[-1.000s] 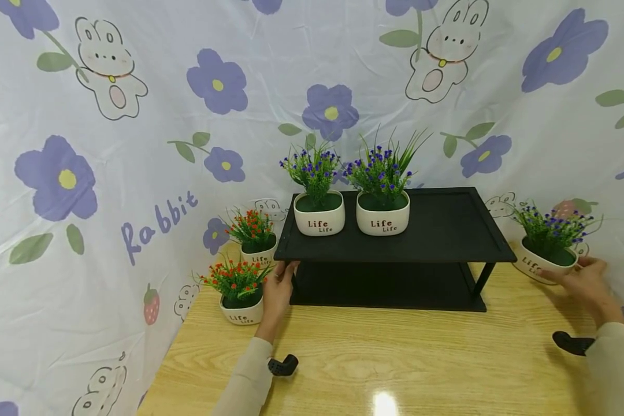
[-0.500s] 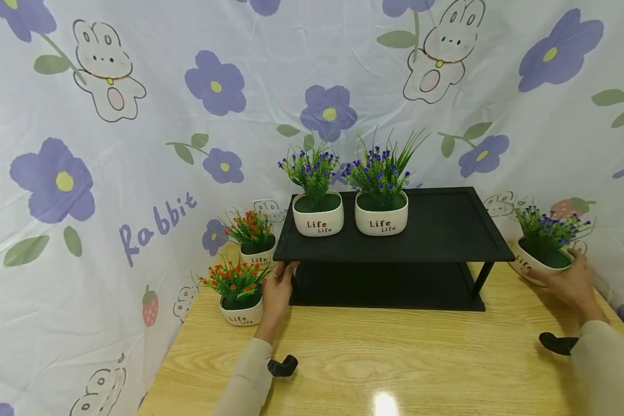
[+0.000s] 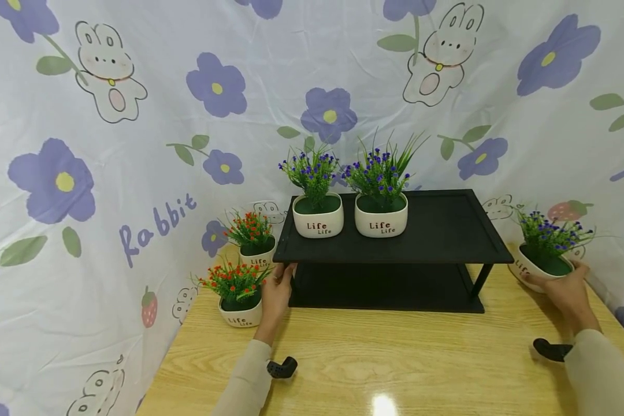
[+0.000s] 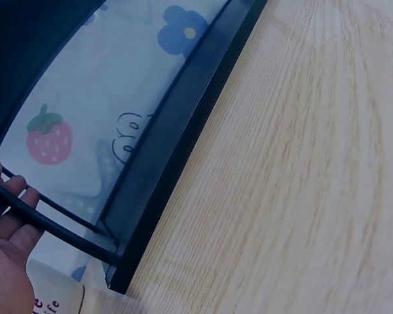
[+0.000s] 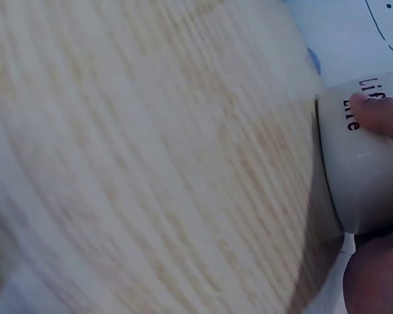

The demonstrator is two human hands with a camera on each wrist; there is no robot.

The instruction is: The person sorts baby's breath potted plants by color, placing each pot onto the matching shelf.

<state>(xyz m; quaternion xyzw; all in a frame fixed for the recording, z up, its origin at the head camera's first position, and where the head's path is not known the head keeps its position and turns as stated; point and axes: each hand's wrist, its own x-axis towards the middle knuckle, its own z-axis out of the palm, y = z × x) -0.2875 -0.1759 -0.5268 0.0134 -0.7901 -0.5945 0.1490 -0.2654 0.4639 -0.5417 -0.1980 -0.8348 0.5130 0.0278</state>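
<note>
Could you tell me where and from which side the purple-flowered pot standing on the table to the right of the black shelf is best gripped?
Grip the purple-flowered pot round its white wall, below the rim, coming from the front and the side. The foliage fills the top, so a grip from above would likely crush it. The right hand already holds the wall this way, while the left hand holds the black shelf at its corner.

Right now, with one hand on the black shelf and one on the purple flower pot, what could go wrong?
The right hand grips the purple flower pot tilted at the table's far right; it might slip or tip. The left hand holds the black shelf by its corner; a tug could wobble the two pots on top. The left sleeve passes close to the red flower pot and could knock it.
</note>
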